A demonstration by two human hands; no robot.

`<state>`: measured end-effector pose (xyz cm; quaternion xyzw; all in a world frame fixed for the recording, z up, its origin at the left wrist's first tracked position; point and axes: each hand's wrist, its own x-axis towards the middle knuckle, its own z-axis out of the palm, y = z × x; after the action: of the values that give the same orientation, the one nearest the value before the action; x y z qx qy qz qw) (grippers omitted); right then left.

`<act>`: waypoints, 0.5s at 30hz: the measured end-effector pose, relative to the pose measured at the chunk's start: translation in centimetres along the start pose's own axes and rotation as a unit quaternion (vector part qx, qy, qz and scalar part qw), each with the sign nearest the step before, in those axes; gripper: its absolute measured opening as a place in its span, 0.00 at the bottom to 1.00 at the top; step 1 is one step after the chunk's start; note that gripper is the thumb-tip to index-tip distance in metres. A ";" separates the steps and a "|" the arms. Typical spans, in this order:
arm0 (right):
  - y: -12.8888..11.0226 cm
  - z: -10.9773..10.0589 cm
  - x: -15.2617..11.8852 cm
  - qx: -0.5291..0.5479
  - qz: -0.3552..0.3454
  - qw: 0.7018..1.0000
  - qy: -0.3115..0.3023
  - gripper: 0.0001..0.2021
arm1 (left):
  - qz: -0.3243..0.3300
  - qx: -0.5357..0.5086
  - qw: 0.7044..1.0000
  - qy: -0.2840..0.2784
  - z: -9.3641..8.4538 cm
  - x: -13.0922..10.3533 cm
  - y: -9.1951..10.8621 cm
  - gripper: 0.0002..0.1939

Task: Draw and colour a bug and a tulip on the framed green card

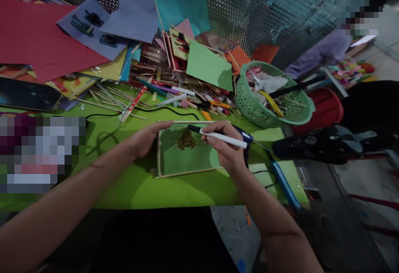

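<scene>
A green card (174, 161) edged with thin wooden sticks lies in front of me, with a brownish-gold insect-like figure (186, 141) in its upper middle. My left hand (144, 141) grips the card's upper left corner, one finger stretched along the top stick and the rest partly hidden. Pinched in the fingers of my right hand (226, 144) is a white marker (229, 138) with a black end, which points left over the upper part of the figure. Whether that end touches the card I cannot tell.
A green plastic basket (276, 115) with scraps and tools stands at the back right. Behind the card lie loose sticks, pens and coloured paper sheets (212, 65). A blue-handled tool (284, 183) rests near the right edge of the green table (187, 194). A phone (29, 94) lies left.
</scene>
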<state>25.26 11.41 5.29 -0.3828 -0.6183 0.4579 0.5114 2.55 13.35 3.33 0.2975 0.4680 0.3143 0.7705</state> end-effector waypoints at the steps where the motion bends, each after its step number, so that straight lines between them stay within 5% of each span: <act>1: 0.2 -0.1 0.0 -0.018 0.007 1.000 0.007 0.06 | -0.003 0.003 1.000 -0.008 0.0 0.1 -0.1 0.16; 11: 0.4 -0.6 0.5 0.007 0.010 0.999 0.030 0.09 | -0.024 -0.018 0.999 0.013 0.1 0.2 0.1 0.18; 15: 0.0 -1.0 1.0 0.012 0.009 0.998 0.053 0.15 | -0.008 0.068 0.998 0.003 -0.2 0.0 0.8 0.18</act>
<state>26.09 12.48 5.66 -0.4058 -0.5813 0.4485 0.5443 2.19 13.90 3.83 0.3440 0.4928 0.2763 0.7500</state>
